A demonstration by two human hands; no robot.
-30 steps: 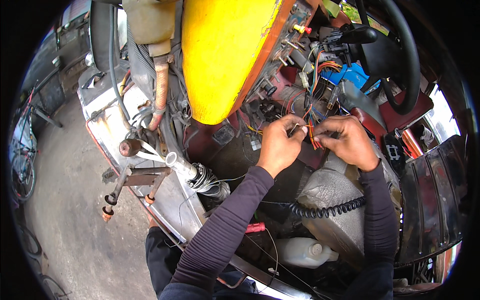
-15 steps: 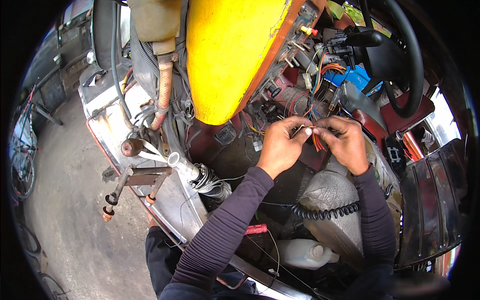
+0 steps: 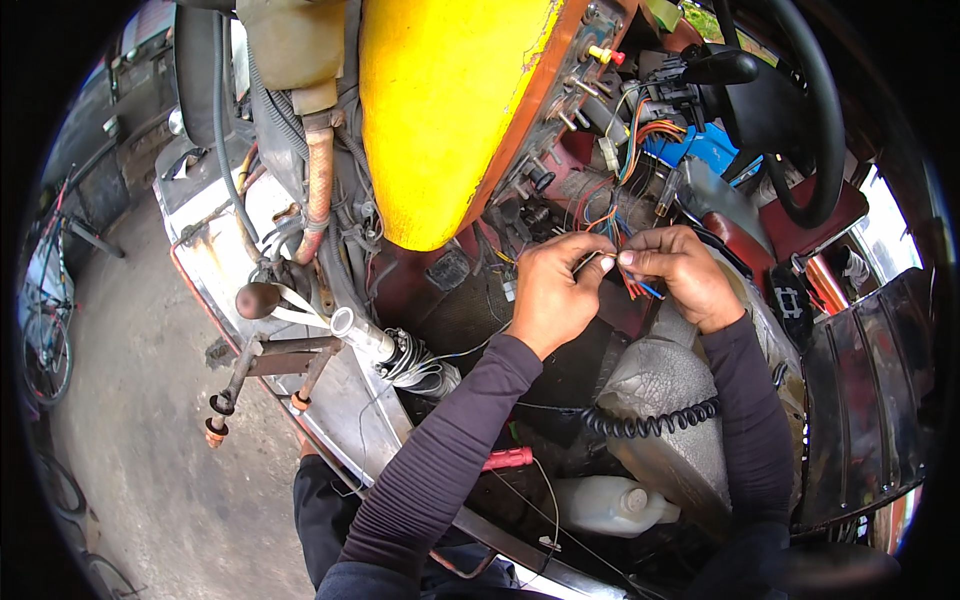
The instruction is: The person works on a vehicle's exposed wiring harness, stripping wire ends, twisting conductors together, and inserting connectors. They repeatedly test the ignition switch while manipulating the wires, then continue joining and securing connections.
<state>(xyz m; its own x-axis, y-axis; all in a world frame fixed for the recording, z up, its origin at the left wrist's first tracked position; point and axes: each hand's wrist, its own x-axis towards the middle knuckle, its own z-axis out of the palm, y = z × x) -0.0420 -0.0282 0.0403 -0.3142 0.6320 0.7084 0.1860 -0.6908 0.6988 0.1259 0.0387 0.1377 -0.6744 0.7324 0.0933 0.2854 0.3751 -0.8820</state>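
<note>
Here left hand (image 3: 556, 290) and right hand (image 3: 676, 272) pinch wires (image 3: 612, 262) below the cramped yellow panel (image 3: 450, 110).

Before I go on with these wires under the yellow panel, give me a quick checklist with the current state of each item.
1. Left hand pinching a thin wire at its fingertips: ok.
2. Right hand pinching at the same spot, fingertips meeting the left's: ok.
3. Wire ends joined or bare: cannot tell, too small and hidden by fingers.
4. Loose coloured wire bundle hanging just above the hands, close to the work: not ok, could snag.
5. Black coiled cord lying across below the forearms, apart from the hands: ok.
6. Red-handled tool lying near the left elbow, not held: ok.
</note>
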